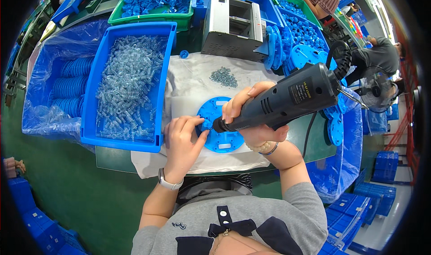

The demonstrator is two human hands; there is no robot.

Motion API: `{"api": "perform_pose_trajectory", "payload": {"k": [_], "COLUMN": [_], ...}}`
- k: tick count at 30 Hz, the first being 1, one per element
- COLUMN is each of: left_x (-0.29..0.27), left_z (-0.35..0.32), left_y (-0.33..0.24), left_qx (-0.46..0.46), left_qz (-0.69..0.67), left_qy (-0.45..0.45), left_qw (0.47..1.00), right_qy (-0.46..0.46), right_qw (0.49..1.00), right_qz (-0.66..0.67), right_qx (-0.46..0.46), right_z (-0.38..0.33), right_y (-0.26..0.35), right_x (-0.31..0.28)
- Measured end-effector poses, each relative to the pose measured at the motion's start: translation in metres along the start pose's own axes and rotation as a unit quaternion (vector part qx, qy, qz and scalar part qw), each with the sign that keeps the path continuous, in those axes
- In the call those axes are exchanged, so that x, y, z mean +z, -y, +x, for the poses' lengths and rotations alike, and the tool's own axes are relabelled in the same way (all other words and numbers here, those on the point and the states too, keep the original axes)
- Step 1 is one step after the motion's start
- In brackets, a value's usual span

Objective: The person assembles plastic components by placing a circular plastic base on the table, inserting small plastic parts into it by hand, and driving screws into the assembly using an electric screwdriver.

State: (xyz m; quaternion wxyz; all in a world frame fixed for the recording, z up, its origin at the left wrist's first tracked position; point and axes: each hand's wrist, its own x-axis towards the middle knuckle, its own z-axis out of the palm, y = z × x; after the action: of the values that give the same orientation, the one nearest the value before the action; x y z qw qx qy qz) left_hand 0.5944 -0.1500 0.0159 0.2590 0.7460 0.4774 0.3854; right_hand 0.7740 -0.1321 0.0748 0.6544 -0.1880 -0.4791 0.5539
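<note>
A round blue plastic disc [219,142] with slots lies flat on a white pad in front of me. My right hand [253,109] is wrapped round a black electric screwdriver [287,95], which slants down to the left. Its tip meets the disc's left-middle area; the exact contact point is hidden. With thumb and forefinger, my left hand [183,136] steadies a small blue plastic part [206,124] on the disc, right beside the screwdriver's tip. Beyond the disc, a small heap of screws [223,77] rests on the white cloth [193,73].
To the left stand a blue tray [167,71] of metal springs and a lined crate [40,111] of stacked blue discs. A grey metal machine [220,24] stands behind the screws. More blue discs [334,127] pile at the right, near the screwdriver's cable [309,134]. Other people are farther back.
</note>
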Motion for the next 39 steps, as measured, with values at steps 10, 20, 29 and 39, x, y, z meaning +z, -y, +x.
{"api": "perform_pose_trajectory", "payload": {"k": [10,20,29,39], "left_x": [0.001,0.002,0.003,0.003], "left_z": [-0.002,-0.002,-0.001,-0.003], "left_y": [0.002,0.002,0.002,0.004], "left_qx": [-0.001,-0.005,0.007,0.015], "left_qz": [-0.005,0.005,-0.005,-0.016], "left_qy": [-0.002,0.001,-0.006,-0.012], "left_qw": [1.0,1.0,1.0,1.0], "right_qy": [0.127,0.178,0.192,-0.106], "right_qw": [0.984,0.981,0.974,0.944], "right_qz": [-0.112,-0.046,-0.115,-0.191], "right_qx": [-0.058,-0.057,-0.045,-0.247], "right_z": [0.005,0.007,0.007,0.068], "right_y": [-0.001,-0.014,0.014,0.003], "right_x": [-0.007,0.004,-0.009,-0.077]}}
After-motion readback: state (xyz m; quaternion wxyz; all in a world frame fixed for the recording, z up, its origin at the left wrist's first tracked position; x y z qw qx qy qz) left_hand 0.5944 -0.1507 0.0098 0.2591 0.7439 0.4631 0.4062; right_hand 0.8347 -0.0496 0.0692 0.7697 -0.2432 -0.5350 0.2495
